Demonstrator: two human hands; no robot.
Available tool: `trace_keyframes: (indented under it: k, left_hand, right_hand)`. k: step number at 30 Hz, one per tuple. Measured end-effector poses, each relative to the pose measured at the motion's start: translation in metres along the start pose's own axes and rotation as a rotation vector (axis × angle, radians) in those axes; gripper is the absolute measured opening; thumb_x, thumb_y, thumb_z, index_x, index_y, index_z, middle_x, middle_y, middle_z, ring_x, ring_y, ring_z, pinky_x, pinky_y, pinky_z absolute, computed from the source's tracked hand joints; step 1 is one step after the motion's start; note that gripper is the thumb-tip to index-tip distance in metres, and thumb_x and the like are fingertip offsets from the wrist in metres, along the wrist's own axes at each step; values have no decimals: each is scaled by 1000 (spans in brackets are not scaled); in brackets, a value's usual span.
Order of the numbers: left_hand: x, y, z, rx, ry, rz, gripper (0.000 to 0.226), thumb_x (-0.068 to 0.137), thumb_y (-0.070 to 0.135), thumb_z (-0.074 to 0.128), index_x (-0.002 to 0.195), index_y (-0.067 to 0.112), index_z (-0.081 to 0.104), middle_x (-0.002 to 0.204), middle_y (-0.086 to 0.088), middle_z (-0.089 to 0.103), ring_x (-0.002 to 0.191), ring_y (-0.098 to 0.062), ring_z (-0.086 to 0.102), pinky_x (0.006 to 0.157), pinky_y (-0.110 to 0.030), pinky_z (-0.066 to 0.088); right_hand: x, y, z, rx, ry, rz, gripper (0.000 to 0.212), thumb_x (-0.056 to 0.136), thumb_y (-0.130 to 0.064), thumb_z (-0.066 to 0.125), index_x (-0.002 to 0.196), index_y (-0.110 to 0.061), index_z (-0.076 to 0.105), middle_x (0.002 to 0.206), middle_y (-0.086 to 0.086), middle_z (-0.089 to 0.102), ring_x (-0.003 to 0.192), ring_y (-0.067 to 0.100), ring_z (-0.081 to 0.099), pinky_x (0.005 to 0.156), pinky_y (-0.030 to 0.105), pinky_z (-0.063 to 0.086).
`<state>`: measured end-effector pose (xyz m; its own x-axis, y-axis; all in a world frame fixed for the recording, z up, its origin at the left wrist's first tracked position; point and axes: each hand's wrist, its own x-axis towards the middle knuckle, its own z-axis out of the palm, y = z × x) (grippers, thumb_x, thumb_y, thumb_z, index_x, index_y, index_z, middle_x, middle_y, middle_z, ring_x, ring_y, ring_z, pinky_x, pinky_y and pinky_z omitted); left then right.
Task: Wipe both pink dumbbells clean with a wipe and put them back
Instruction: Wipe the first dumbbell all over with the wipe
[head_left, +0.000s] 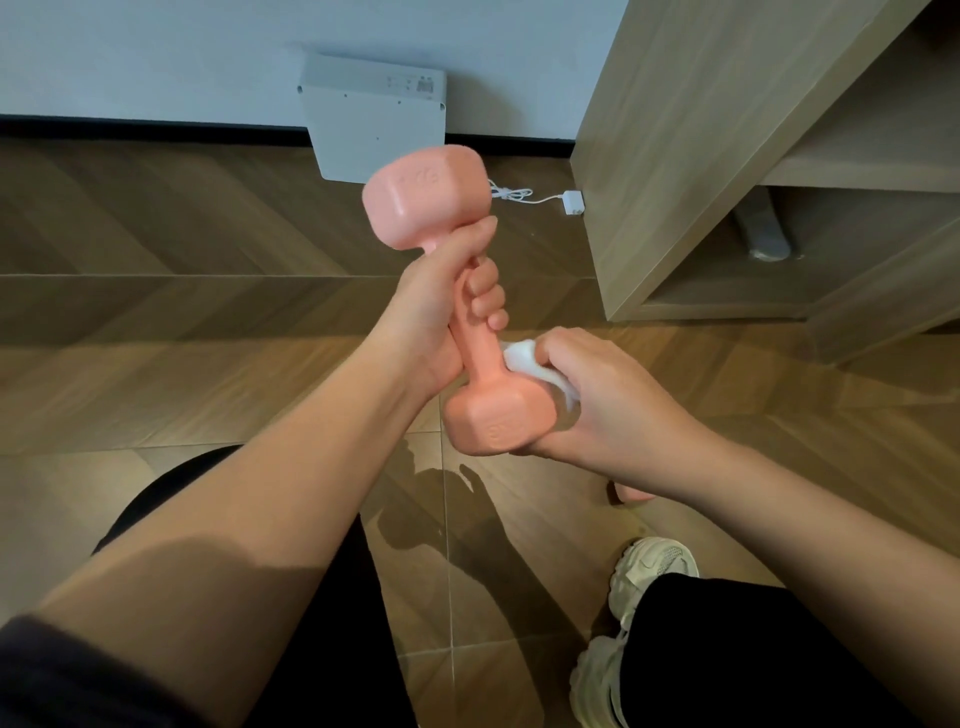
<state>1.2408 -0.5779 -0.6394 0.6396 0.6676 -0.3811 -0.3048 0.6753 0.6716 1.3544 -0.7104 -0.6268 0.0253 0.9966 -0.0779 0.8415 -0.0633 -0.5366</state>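
Pink dumbbell (431, 202); white wipe (522, 359); brown herringbone floor (156, 234); cream shoe (652, 569); black trousers (753, 654); pale-grey panel (371, 119).

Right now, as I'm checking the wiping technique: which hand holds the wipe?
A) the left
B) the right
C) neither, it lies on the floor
B: the right hand holds the white wipe against the lower head of the pink dumbbell, while the left hand grips its handle.

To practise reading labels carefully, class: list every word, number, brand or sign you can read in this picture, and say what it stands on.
No text here is clear enough to quote.
Upper head of the pink dumbbell: raised lettering, blurred, unreadable.
Lower head of the same dumbbell: raised round mark, unreadable.
White panel leaning on the wall: small printed marks and a label, too small to read.
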Motion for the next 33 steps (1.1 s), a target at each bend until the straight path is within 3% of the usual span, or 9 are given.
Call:
trace_keyframes:
  k: [4,7,13,18,20,23,26,30,33]
  left_hand:
    - [1,-8,5,85,104,29,23,91,21,64,72,17,51,52,2,42,45,-11,39,48,-25,37]
    - [0,-11,7,143,109,33,17,91,18,61,78,14,53,58,0,48,50,-14,44,53,-28,38]
    - [-1,-4,3,174,147,-5,12,96,21,54,88,13,53,67,0,51,56,-13,48,56,-26,40]
    - [-2,-6,8,161,180,30,12,98,20,53,90,11,53,70,-2,50,60,-15,48,62,-28,42]
    - [-2,-8,11,174,170,45,11,98,19,53,91,11,54,71,-3,50,62,-15,48,66,-29,42]
    - [0,-6,9,173,115,39,7,97,14,54,100,8,54,75,-3,53,66,-14,52,73,-30,44]
    - [2,0,0,186,24,34,11,95,13,55,105,8,57,79,-3,62,70,-15,60,71,-29,51]
    - [0,1,-4,105,-150,-30,17,95,26,54,94,11,61,94,-6,71,79,-20,67,72,-33,55]
    - [-3,-4,0,-71,-192,-99,25,89,31,56,69,16,56,78,-4,70,66,-19,66,62,-29,55]
  right_hand:
    - [1,1,2,-282,-106,-52,36,76,-41,74,97,-29,48,104,-13,52,101,6,45,95,31,39]
    - [0,3,8,-377,-133,-34,51,72,-44,75,115,-23,56,127,-5,57,126,16,46,106,34,32]
    - [-3,2,13,-341,64,-41,46,68,-38,88,100,-18,62,106,-1,66,101,19,60,87,29,39]
    - [-2,6,13,-348,-10,-13,54,76,-40,80,120,-18,57,127,-1,59,119,19,53,97,37,42]
    - [-2,7,14,-358,-9,10,54,77,-42,79,119,-17,57,123,0,60,111,20,57,88,35,44]
    - [-1,6,13,-293,11,7,41,77,-37,79,107,-21,58,110,-5,60,93,16,59,70,27,41]
    - [-1,6,3,-116,-28,37,35,73,-35,80,78,-29,45,82,-19,47,74,4,47,62,23,33]
    - [-4,2,-12,82,-67,29,41,64,-38,83,64,-30,43,66,-15,46,66,2,47,55,15,32]
    - [-5,3,-15,186,-127,50,38,64,-33,87,69,-22,51,66,-14,49,65,4,45,56,16,33]
